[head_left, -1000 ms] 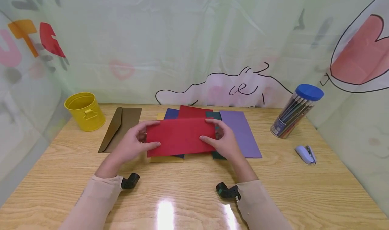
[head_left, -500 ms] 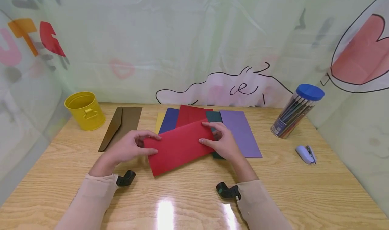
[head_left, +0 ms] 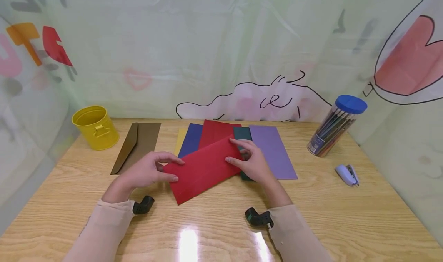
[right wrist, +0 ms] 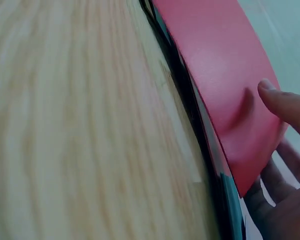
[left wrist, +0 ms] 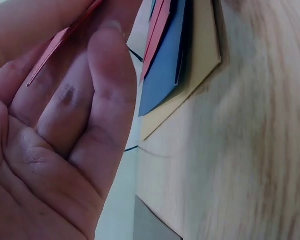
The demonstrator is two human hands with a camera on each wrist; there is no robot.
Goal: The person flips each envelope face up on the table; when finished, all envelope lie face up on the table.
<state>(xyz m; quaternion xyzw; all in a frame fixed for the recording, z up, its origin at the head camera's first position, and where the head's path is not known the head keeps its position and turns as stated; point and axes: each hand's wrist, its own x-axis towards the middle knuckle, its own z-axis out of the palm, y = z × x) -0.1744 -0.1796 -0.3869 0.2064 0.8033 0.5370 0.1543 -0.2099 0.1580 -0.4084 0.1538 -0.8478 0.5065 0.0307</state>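
A red envelope [head_left: 205, 166] is held between both hands over the middle of the table, its left end tilted lower and nearer the person. My left hand [head_left: 149, 171] grips its left end, thumb on the front face and the other fingers at the upper edge and behind. At the right end, my right hand [head_left: 252, 160] pinches it the same way; the right wrist view shows the thumb [right wrist: 285, 102] on the red face and fingers behind. Under and beyond it lie a second red envelope [head_left: 219, 131], a blue one [head_left: 191, 139], a yellow one [head_left: 180, 139] and a dark green one [head_left: 243, 132].
A purple envelope [head_left: 273, 150] lies to the right, a brown one [head_left: 145, 143] to the left. A yellow bucket [head_left: 97, 129] stands back left. At right are a blue-lidded tube of pencils [head_left: 333, 127] and a small lilac stapler [head_left: 347, 175]. A printed curtain [head_left: 207, 50] hangs behind the table.
The held red envelope has turned from level to slanted, its left end coming down toward the person with the left hand. The right hand has hardly moved.
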